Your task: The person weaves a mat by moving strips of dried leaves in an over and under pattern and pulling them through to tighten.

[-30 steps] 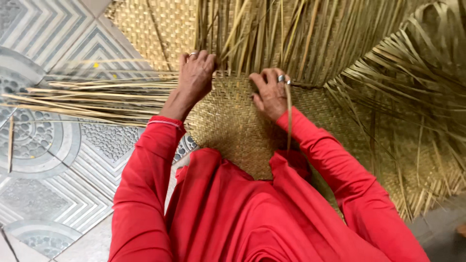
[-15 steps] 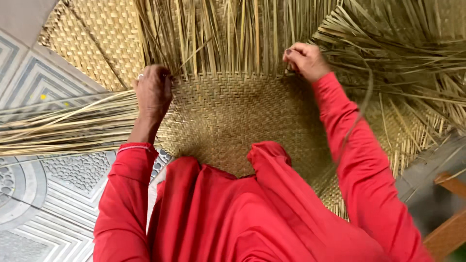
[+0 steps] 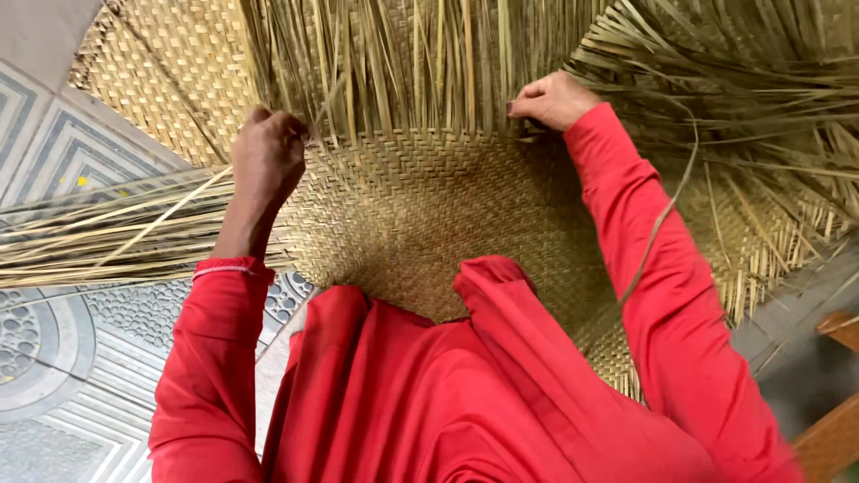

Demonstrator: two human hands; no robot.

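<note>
The half-finished tan mat of woven palm strips (image 3: 420,215) lay flat on the patterned grey and white tiled floor (image 3: 54,358), directly ahead of the person in red sleeves, its finished weave at six o'clock and its loose dry yellow-green strips (image 3: 403,63) fanning out toward twelve, nine and three o'clock. The left hand (image 3: 267,161) was curled closed at the mat's ten o'clock edge, pinching what looked like a single thin strip (image 3: 170,215) that ran off toward eight o'clock. The right hand (image 3: 555,98) was closed too, knuckles up, pressing at the weave's edge at one o'clock; whether it gripped a strip could not be told.

To do this step well, I judged the strip had to be drawn snug against the last row, kept flat and untwisted, with the other hand pinning the woven edge so earlier rows did not loosen. Even tension on both sides would keep the edge straight; dry strips probably split if yanked.
</note>
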